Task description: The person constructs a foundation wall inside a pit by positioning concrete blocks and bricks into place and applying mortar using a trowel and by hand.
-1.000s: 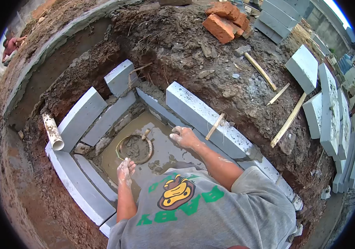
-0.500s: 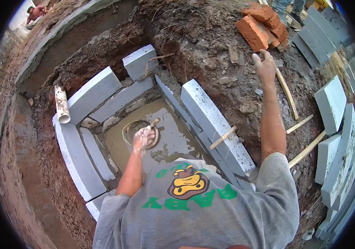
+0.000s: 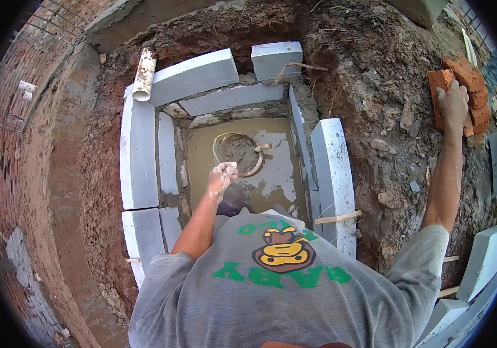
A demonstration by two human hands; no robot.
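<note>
My right hand (image 3: 453, 104) reaches out to the far right and lies on an orange brick (image 3: 438, 93) at the near side of a small brick pile (image 3: 473, 87); its fingers are bent over the brick. My left hand (image 3: 223, 174), smeared with mortar, is closed above the muddy pit floor, and I cannot make out what its fingers hold. Just beyond it a round bucket of mortar (image 3: 238, 152) with a short handle sticking out stands in the muddy water (image 3: 277, 174).
Grey blocks line the pit, with a long block (image 3: 334, 174) at its right and another (image 3: 139, 151) at its left. A white pipe (image 3: 144, 75) rests at the upper left corner. More blocks (image 3: 485, 258) lean at the lower right, beside wooden sticks.
The view has turned to the right. My right hand has gone from the pit's edge out to the brick pile and now touches a brick. My left hand stays near the bucket.
</note>
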